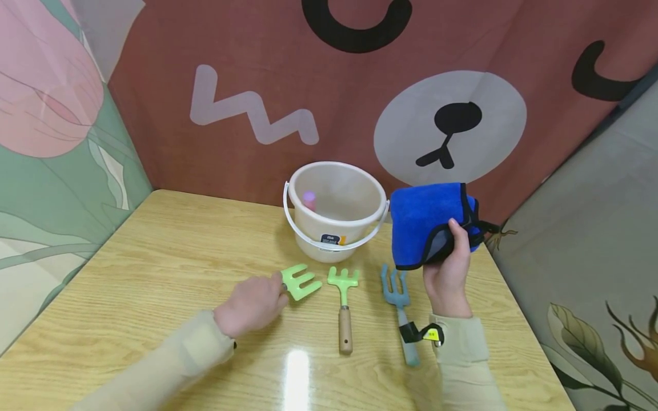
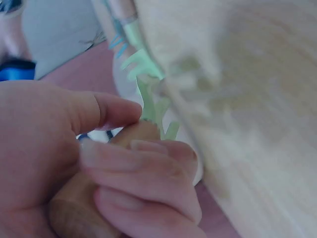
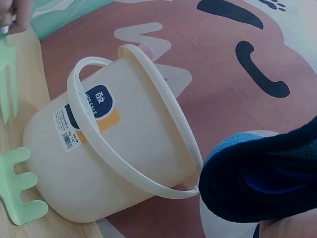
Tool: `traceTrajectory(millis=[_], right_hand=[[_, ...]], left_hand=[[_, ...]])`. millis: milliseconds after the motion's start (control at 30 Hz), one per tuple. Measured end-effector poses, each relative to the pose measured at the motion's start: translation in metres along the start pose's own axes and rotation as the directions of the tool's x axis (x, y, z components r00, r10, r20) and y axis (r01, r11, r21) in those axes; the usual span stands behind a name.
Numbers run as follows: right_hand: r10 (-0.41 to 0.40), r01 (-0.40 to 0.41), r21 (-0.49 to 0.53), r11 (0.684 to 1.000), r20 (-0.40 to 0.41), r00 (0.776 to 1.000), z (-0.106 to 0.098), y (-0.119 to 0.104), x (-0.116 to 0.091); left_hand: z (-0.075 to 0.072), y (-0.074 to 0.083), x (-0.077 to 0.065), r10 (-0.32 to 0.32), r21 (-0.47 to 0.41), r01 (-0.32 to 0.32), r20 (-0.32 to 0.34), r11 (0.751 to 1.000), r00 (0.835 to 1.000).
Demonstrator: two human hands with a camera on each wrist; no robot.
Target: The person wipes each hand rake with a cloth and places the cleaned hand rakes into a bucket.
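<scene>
My left hand grips the wooden handle of a light-green hand fork, its tines pointing right, low over the table. The fingers curl round the wood in the left wrist view. In my right hand is a folded blue cloth with black edging, raised beside the bucket's right rim; the thumb presses on its near side. The cream bucket stands upright at the back, its handle hanging down in front. Inside it a pink-and-purple object shows, its kind unclear.
A small green rake with a wooden handle lies in front of the bucket. To its right, partly below my right wrist, lies a blue-grey hand fork. The wooden table ends at a printed bear curtain behind.
</scene>
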State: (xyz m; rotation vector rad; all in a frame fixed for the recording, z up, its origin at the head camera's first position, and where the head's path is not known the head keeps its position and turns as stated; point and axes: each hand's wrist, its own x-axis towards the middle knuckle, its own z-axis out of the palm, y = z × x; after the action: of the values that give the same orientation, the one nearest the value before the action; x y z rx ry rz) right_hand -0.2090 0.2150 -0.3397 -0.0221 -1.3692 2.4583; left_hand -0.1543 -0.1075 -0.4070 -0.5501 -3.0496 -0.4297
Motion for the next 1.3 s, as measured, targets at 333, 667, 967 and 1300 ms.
traceTrajectory(millis=[333,667,967,1300], right_hand=[[-0.004,0.004,-0.012,1.0,0.005,1.0,-0.002,0.001,0.0],[0.005,-0.005,-0.01,1.0,0.0,1.0,-0.001,0.001,0.001],[-0.012,0.012,-0.009,1.0,-0.01,1.0,0.0,0.0,0.001],[-0.043,0.043,-0.02,0.999,0.007,0.999,0.004,-0.003,0.002]], left_hand=[[-0.031,0.007,0.004,-0.011,-0.099,0.016,0.044,0.995,0.999],[-0.055,0.014,0.003,-0.043,-0.155,0.053,0.067,0.987,0.997],[-0.074,0.023,0.0,0.008,-0.189,-0.011,-0.017,0.982,1.0],[-0.089,0.028,0.004,0.055,-0.22,-0.085,-0.138,0.972,0.989]])
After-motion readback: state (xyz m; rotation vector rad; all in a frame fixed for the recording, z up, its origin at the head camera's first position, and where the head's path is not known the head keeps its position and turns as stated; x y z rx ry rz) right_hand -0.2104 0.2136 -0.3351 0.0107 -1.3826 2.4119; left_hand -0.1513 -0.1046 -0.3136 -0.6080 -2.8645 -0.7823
